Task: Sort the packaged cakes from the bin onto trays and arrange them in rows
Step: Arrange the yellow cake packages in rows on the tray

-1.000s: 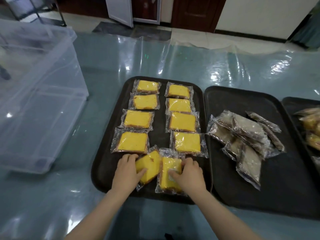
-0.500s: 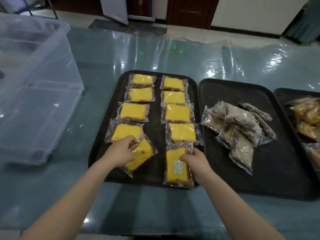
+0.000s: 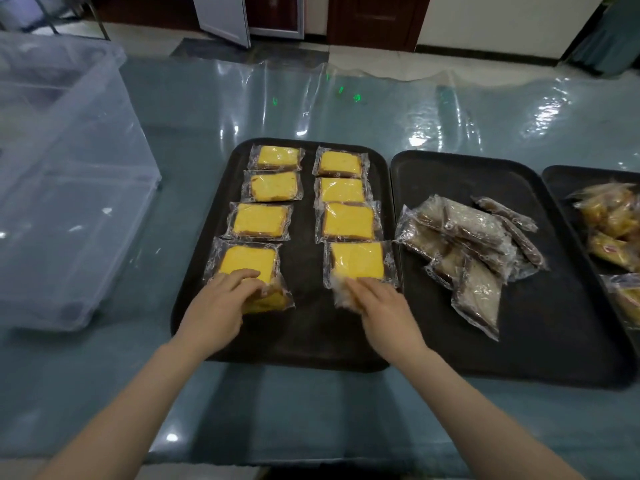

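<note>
Hands [image 3: 216, 306] on wrapped yellow cakes [image 3: 268, 299]

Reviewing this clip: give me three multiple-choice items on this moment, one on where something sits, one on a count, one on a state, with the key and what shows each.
1. Where does the heap of brown packaged cakes lie?
A. in the clear bin
B. on the middle tray
C. on the bare table

2. How many yellow cakes lie fully uncovered on the left tray?
A. six
B. three
C. twelve

3. What is the left hand doing?
A. hanging in the air
B. resting on the bin
C. pressing on a packaged yellow cake

Key: 1 B, the heap rests on the middle tray. 2 A, three per column lie clear of the hands. 3 C, its fingers lie on the nearest left-column packet.
</note>
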Demonstrator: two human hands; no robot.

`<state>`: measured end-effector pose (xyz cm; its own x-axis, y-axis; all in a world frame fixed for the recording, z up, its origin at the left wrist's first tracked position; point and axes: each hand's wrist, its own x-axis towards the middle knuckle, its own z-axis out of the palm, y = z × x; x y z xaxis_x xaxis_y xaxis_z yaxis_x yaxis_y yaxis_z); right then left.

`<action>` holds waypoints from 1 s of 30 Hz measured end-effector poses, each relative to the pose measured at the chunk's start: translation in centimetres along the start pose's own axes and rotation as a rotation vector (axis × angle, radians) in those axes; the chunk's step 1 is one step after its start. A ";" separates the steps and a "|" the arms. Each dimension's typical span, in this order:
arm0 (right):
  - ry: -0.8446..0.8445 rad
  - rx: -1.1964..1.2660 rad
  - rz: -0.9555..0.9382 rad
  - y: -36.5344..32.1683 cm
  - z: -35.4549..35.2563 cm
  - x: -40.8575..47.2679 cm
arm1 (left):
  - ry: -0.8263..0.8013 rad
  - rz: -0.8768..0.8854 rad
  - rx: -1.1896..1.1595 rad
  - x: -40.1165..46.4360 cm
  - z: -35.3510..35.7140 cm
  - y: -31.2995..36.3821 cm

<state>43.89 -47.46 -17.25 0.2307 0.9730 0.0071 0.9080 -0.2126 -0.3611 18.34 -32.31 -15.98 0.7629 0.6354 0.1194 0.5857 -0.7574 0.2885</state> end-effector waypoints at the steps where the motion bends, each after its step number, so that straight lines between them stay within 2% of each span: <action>1: -0.084 -0.007 -0.010 -0.1 0.9 -0.5 | 0.045 0.060 0.054 -0.3 0.5 0.0; 3: -0.232 -0.016 -0.012 -0.1 2.6 -1.3 | 0.132 0.098 0.095 -0.9 1.6 -0.2; 5: -0.283 -0.013 -0.005 0.1 3.5 -1.5 | 0.211 0.115 0.122 -1.7 2.5 -0.6; 9: -0.150 -0.058 -0.044 0.8 3.4 -1.0 | 0.288 0.225 0.189 -3.5 3.7 -1.4; 11: -0.145 -0.079 -0.027 1.4 3.3 -0.8 | 0.325 0.237 0.216 -4.1 3.9 -1.7; 13: -0.181 -0.086 0.003 1.7 3.5 -0.9 | 0.273 0.166 0.195 -4.4 4.0 -1.9; 17: -0.173 -0.112 0.011 1.4 4.1 -1.1 | -0.168 -0.061 -0.087 -5.6 4.2 -2.2; 19: -0.180 -0.117 -0.007 1.0 4.3 -1.1 | -0.287 -0.084 -0.146 -5.6 4.4 -2.4; 22: -0.128 -0.088 -0.011 0.7 4.2 -0.6 | -0.284 -0.078 -0.159 -4.8 4.4 -2.0; 25: -0.022 -0.057 0.063 0.9 3.7 0.8 | -0.037 -0.137 -0.150 -3.4 3.9 -1.5; 27: -0.027 -0.056 0.088 1.1 3.4 1.8 | 0.025 -0.171 -0.160 -2.5 3.7 -1.5; 28: -0.035 -0.056 0.089 1.3 3.4 2.1 | -0.025 -0.150 -0.168 -2.3 3.7 -1.5; 30: -0.053 -0.055 0.094 1.5 3.4 2.5 | -0.232 -0.065 -0.146 -2.2 4.0 -1.9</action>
<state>44.67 -45.04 -20.99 0.2981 0.9517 -0.0740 0.9014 -0.3061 -0.3064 16.65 -32.82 -20.56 0.7774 0.6176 -0.1193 0.6023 -0.6761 0.4245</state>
